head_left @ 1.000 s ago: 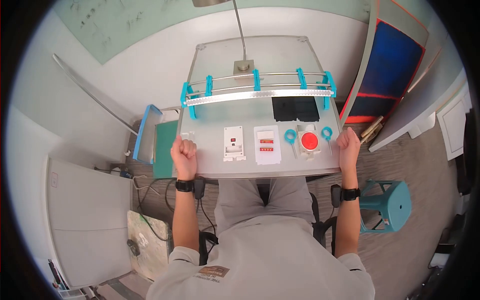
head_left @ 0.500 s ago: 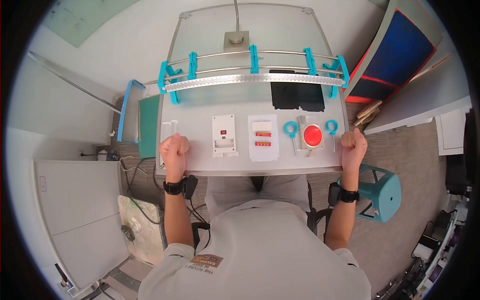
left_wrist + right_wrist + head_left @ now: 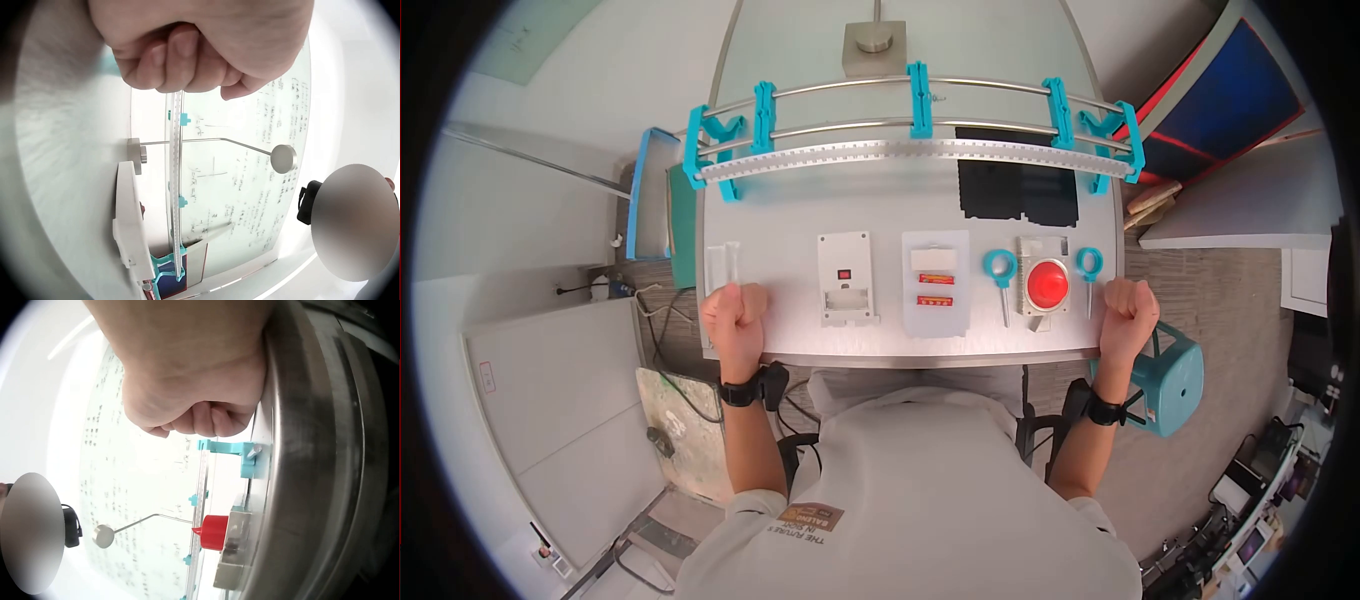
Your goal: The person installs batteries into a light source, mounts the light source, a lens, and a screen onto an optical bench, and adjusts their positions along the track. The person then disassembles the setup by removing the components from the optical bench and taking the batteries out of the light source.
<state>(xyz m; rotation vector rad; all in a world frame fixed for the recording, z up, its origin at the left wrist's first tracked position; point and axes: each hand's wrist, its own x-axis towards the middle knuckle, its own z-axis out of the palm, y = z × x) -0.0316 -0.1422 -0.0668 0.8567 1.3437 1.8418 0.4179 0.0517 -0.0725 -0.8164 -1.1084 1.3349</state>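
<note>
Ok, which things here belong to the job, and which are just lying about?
Likely for the job, going by the near row on the table: white case, two red batteries, red-topped unit, two ring-handled tools.

Probably just about: turquoise rack, lamp, stool.

Head view looks down on the table (image 3: 910,212); close, sideways-turned wrist views share the lamp (image 3: 284,159)

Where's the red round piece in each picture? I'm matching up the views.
Head: the red round piece is right of centre, between the batteries and the right hand.
Left wrist: I can't see it there.
Right wrist: lower middle, below the fist.
Shared landmark: the long metal strip with turquoise brackets.
</note>
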